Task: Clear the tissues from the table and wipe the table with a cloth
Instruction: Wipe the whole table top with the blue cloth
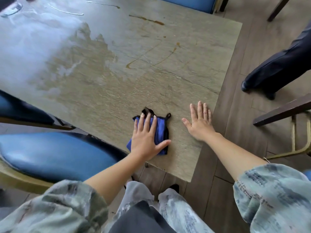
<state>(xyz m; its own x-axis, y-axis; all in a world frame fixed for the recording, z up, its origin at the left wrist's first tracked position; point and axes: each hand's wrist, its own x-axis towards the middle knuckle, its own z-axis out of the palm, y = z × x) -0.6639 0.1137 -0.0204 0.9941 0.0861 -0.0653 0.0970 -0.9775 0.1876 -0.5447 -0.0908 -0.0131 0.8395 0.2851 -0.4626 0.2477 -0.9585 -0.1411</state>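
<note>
The left hand [146, 138] lay flat with straight fingers on a folded blue cloth [159, 132], pressing it onto the stone-patterned table [117, 81]. Just to its right, the right hand [199, 122] rested palm down and spread near the table's edge. Beyond both hands, brown streaks [146, 20] marked the surface. Left of the left hand stood a blue chair [50, 155]. Far right of the right hand stood another person's dark trouser leg [277, 64].

One tabletop [168, 84] carries one blue cloth [159, 130]. Two hands show, left [144, 140] and right [200, 121]. Three blue chair seats [55, 155] are visible.
</note>
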